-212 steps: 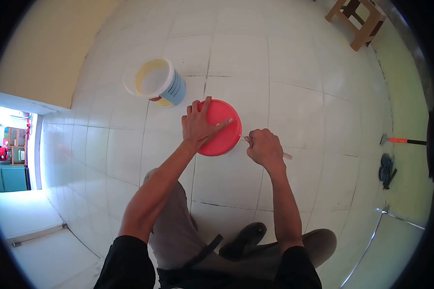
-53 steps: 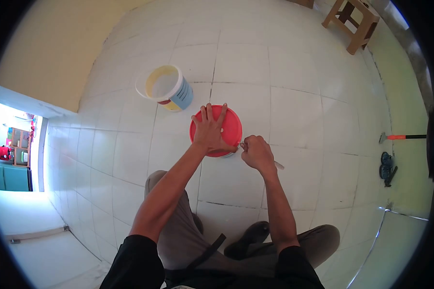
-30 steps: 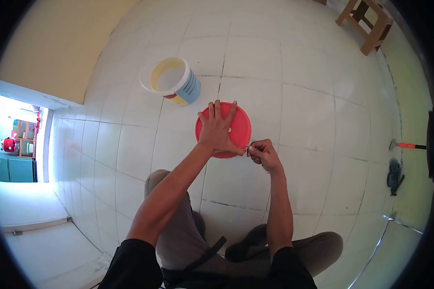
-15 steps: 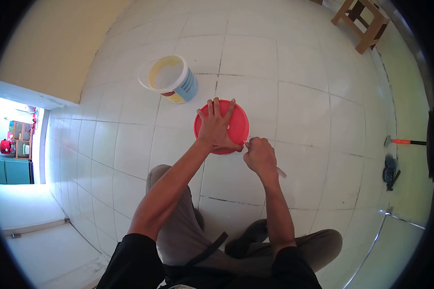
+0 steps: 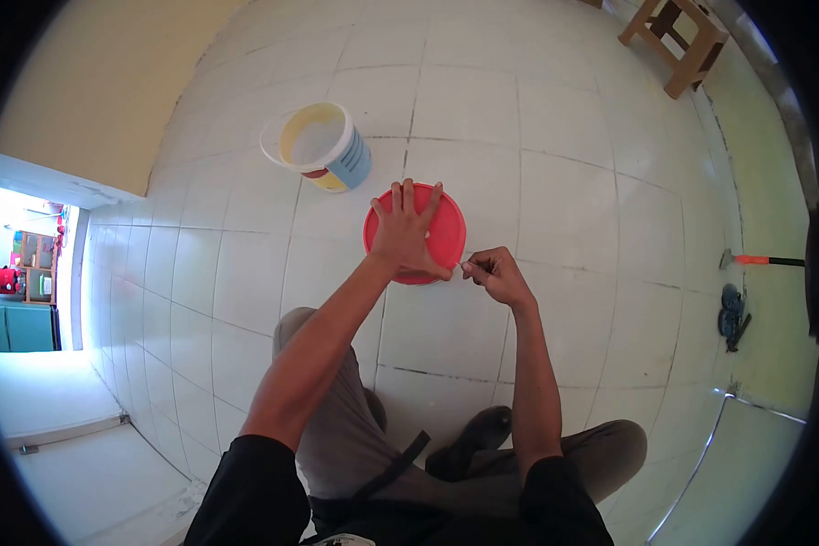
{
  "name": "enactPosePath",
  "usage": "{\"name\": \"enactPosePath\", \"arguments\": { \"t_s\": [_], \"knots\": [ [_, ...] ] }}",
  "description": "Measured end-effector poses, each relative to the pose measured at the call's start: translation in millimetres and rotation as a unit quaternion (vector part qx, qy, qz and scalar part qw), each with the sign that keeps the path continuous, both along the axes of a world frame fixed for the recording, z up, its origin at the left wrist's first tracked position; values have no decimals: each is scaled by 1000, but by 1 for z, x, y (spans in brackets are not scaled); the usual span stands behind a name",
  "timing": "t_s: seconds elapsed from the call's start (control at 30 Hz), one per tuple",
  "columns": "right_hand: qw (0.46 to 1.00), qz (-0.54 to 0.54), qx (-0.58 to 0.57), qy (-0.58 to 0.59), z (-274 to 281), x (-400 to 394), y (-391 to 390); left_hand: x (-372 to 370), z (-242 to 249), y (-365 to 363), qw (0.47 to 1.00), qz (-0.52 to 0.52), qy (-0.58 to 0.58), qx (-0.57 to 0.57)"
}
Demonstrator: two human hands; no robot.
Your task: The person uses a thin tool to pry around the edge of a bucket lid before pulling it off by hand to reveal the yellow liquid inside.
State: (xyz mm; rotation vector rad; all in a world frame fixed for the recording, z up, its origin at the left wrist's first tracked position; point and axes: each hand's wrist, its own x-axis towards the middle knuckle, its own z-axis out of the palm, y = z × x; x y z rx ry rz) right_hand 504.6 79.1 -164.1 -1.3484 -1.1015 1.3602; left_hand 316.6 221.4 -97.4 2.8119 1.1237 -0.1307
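The round red plastic lid [image 5: 439, 238] sits on a container standing on the white tiled floor [image 5: 564, 209], directly ahead of the crouching person's knees. The left hand [image 5: 403, 235] lies flat on top with fingers spread, pressing down; the right hand [image 5: 495, 273] is closed around a thin pale tool [image 5: 465, 266] whose tip meets the lid's rim at its near-right edge. Prying here probably goes best with the tip kept low under the lip, levering a little at a time, while the flat palm stops the container tipping or sliding on the smooth tiles. The container's body is hidden beneath the lid and palm, and the tool is mostly buried in the fist, so its kind cannot be told. Just beyond stands an open white plastic bucket with a blue label [image 5: 321, 156]; far right lie a red-handled tool [image 5: 761, 261] and a dark object [image 5: 730, 314], too small to identify.
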Motion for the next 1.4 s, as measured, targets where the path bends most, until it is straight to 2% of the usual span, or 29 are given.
{"name": "enactPosePath", "arguments": {
  "t_s": [0.13,0.23,0.33,0.73,0.83,0.93,1.13,1.23,1.33,1.4],
  "knots": [
    [993,-26,0,117,-7,-9,-5,0,-1,-1,1000,-3,-2,6],
    [979,-27,-5,200,-35,-15,-6,-1,0,-1,1000,-9,11,14],
    [975,-29,16,220,-54,-17,-3,-3,4,-3,1000,-14,-10,14],
    [988,-6,-115,106,34,-6,-10,-11,7,7,999,-34,-11,-21],
    [991,-7,-128,22,51,-11,-8,-5,16,6,999,-20,23,-33],
    [991,-38,-111,-60,45,-23,-6,-6,12,8,999,-14,24,-28],
    [959,-61,-247,-129,92,-41,5,-7,18,8,999,-13,15,-44],
    [946,-67,-267,-174,87,-45,10,-9,18,8,999,-10,9,-41],
    [938,-93,-304,-135,98,-51,14,-10,21,6,999,-8,1,-44],
    [936,-73,-328,-108,97,-47,14,-13,24,-1,999,-10,6,-46]
  ]
}}
